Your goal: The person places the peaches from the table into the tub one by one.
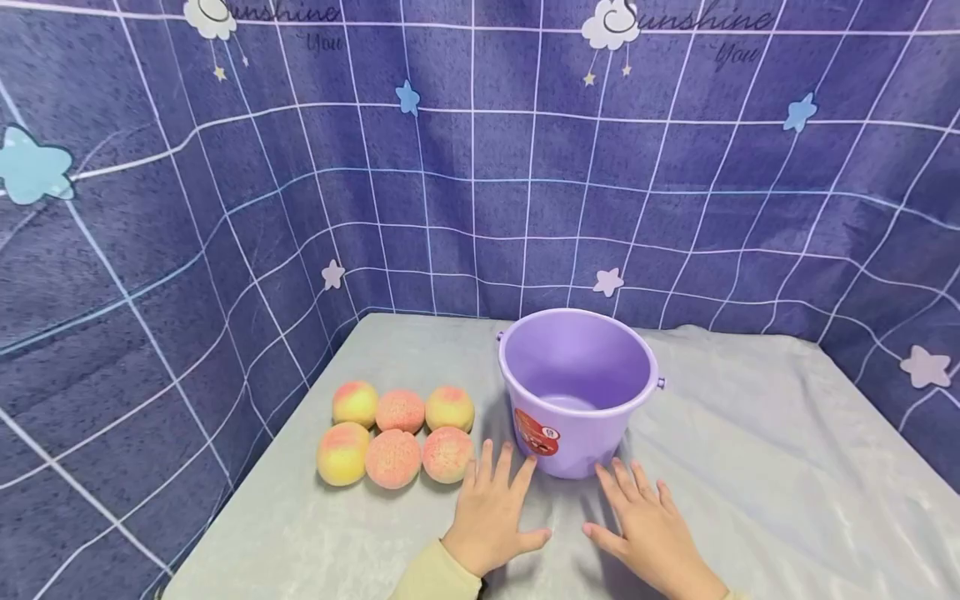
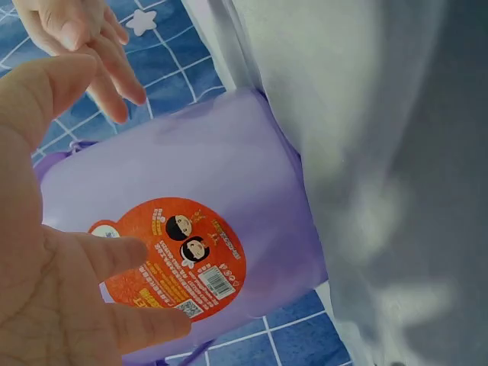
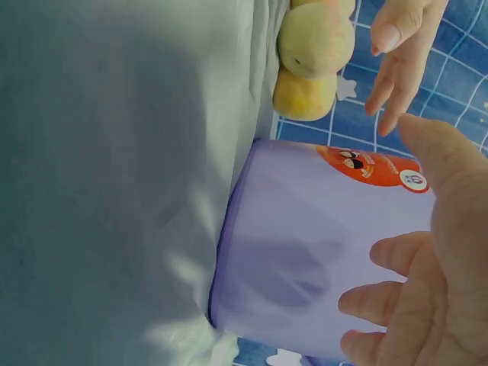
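Backdrop: dark-blue gridded fabric curtain (image 1: 450, 196), back and sides.
Surface: grey cloth-covered table (image 1: 772, 467), roomiest toward its right edge.
Centre: purple round plastic bucket (image 1: 577, 450), upright, axis vertical, mouth up, red label (image 1: 534, 433) front-left.
Before it: left hand (image 1: 491, 508), right hand (image 1: 648, 525), apart, fingers spread.
Left: six round red-yellow peaches (image 1: 394, 457).

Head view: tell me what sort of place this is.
Probably a small staged tabletop corner, perhaps for filming. A star-and-grid fabric backdrop hangs behind and at the sides of a grey-covered table, where six peach-like fruits sit in two rows beside a purple bucket.
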The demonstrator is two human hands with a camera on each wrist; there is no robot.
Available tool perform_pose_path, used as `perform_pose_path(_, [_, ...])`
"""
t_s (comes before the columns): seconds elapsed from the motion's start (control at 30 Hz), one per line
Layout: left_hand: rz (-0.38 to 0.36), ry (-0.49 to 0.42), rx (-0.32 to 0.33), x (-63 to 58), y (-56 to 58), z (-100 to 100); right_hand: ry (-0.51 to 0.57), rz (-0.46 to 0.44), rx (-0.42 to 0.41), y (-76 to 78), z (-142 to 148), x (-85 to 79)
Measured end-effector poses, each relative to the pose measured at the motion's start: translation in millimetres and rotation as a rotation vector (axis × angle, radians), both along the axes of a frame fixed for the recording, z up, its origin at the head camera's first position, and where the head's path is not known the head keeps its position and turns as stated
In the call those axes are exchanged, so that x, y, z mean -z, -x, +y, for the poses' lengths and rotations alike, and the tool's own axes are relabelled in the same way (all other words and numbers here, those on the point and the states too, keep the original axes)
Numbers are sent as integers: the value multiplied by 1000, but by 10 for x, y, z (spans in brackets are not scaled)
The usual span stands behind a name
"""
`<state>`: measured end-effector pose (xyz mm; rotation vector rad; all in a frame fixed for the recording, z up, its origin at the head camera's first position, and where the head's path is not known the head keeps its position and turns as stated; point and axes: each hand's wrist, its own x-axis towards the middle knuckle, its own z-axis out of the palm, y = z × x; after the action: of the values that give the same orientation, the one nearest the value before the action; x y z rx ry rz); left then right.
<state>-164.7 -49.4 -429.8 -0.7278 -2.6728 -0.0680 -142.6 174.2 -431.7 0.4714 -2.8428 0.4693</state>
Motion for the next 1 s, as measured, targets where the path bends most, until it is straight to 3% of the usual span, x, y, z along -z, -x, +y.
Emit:
perform_pose_path(0.27, [37,56,-33,-22,7,-56,265,29,-23,117,62,-44])
perform_pose_path(0.47, [-14,58,-54,-51,24,-119,462,-198,24,229,152,-195])
perform_pose_path(0.57, [-56,38,-66,-62,41,-154,504,-303,21,293,206,-289])
perform_pose_path(0.7, [-102,39,-80,-67,68,-210,497,-349,27,375,279,-404])
perform_pose_path(0.83, [-100,75,-93,-73,110,-273,532,-375,80,463,337,-506])
perform_pose_path(1.0, [-113,93,-89,-86,168,-359,705,-459,107,594,416,-593])
